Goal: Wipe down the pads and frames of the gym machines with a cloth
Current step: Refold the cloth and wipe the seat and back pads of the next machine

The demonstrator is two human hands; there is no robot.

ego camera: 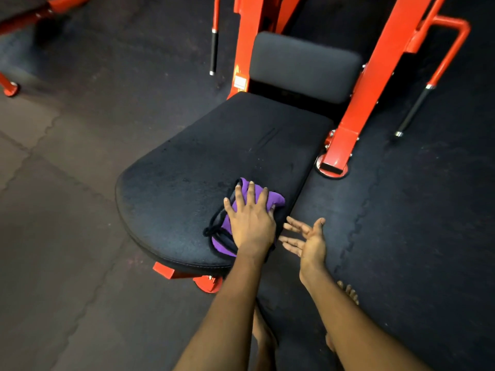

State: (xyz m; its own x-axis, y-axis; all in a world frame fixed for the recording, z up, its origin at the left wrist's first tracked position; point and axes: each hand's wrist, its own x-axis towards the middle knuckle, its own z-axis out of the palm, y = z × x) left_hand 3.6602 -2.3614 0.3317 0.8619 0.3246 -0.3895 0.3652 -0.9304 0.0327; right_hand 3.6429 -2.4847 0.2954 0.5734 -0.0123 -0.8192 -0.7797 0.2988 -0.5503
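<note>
cloth [272, 200]: purple, sat bunched under left grip [250, 223] on seat pad [187, 178], just inside its right edge | left grip: flat, fingers straight, pressed cloth | right grip [308, 242]: released, fingers spread, hung beyond that edge over floor [401, 236] | room: pad lay open left and ahead of left grip | frame [375, 84]: orange; label [240, 83] was unreadable

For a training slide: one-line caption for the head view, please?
Left hand presses a purple cloth flat on the black seat pad of an orange-framed machine; right hand hovers open beside it.
</note>
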